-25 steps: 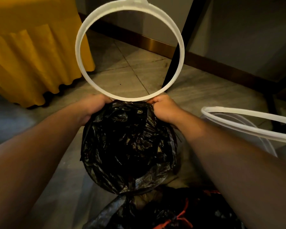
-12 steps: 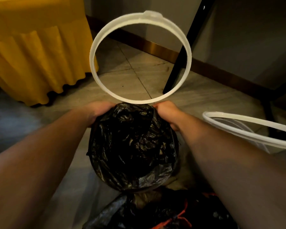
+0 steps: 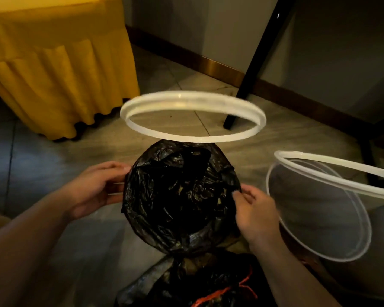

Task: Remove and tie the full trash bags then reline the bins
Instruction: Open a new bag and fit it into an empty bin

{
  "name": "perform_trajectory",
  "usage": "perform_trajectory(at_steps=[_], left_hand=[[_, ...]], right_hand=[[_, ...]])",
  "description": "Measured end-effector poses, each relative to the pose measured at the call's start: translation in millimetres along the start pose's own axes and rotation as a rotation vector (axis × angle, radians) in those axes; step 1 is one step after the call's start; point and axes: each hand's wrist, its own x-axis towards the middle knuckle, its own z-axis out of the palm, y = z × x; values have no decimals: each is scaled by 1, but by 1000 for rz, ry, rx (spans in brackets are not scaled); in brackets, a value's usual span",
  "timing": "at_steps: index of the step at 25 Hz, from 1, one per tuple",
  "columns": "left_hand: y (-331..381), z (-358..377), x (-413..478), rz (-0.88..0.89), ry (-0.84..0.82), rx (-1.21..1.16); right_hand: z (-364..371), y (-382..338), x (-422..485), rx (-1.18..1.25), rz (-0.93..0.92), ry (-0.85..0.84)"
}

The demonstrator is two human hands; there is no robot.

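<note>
The tiled floor (image 3: 42, 173) carries everything, with a yellow tablecloth (image 3: 53, 63) hanging down to it at my far left. At my right stands a second bin (image 3: 319, 218), clear-walled, with no bag in it that I can see.

Straight ahead is the black bag (image 3: 180, 196), spread in the mouth of a bin that it all but hides, its edge turned out over the rim. A white ring (image 3: 186, 99) stands raised over the far edge, blurred; I judge it is meant to clamp the bag. Nearest me on the floor lies a tied bag (image 3: 186, 284) with a red tie.

My left hand (image 3: 93, 189) is at the bag's left edge, thumb above and fingers below; whether it pinches or only presses I cannot tell. My right hand (image 3: 255, 216) pinches the film at the right edge.

The bag looks thin, light, crinkly and likely slippery, with no stiffness of its own. I would hold it at the folded edge, on opposite sides, and pull gently so it does not tear or slide off the rim.
</note>
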Motion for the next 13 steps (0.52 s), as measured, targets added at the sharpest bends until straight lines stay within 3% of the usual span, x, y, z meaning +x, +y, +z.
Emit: perform_trajectory(at_steps=[3,7,9,13], left_hand=[[-3,3,-8,89,65,-47],[-8,7,-10,141,115,-62],[-12,10,-8,136,153,-28],[-20,16,-4,153,199,39]], right_hand=[[6,9,1,201,178,37],[8,12,7,555,394,-69],[6,11,8,618,483,-120],[3,22,4,561,348,-97]])
